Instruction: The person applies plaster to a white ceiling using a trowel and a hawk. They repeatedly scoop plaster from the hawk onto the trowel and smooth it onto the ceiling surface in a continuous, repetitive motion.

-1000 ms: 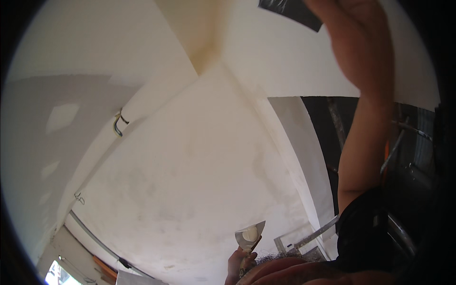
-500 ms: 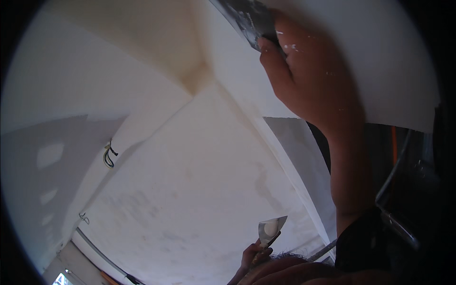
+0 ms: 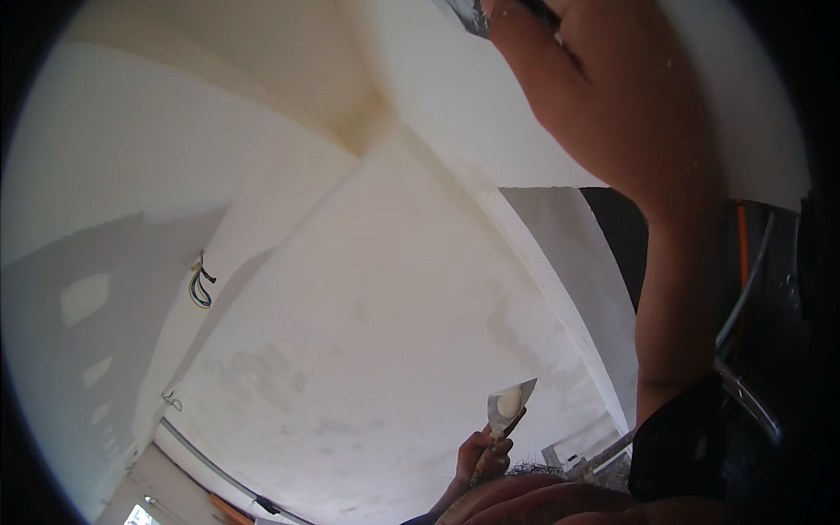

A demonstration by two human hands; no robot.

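Note:
My right hand (image 3: 612, 105) reaches high at the upper right, its arm rising from the lower right. Its fingers are closed on a wide filling knife (image 3: 465, 16); only a corner of the dark-smeared metal blade shows, as the top edge cuts off the rest. The blade is near the pale wall surface (image 3: 464, 105); I cannot tell whether it touches. Low in the middle, my left hand (image 3: 479, 457) grips a smaller putty knife (image 3: 525, 393) by its handle, blade upward. A lump of white filler (image 3: 508, 403) sits on that blade.
Off-white surfaces meet at a brownish-stained corner (image 3: 372, 122). Loose wires (image 3: 201, 289) hang at the left, above a grey conduit (image 3: 210, 464). A grey panel (image 3: 560, 236) borders a dark opening at the right, with an orange pipe (image 3: 743, 254) and a metal bar (image 3: 752, 402).
My right hand has moved up and rightward in the picture, taking most of its knife out of view. The left hand with its putty knife appears slightly higher and further right.

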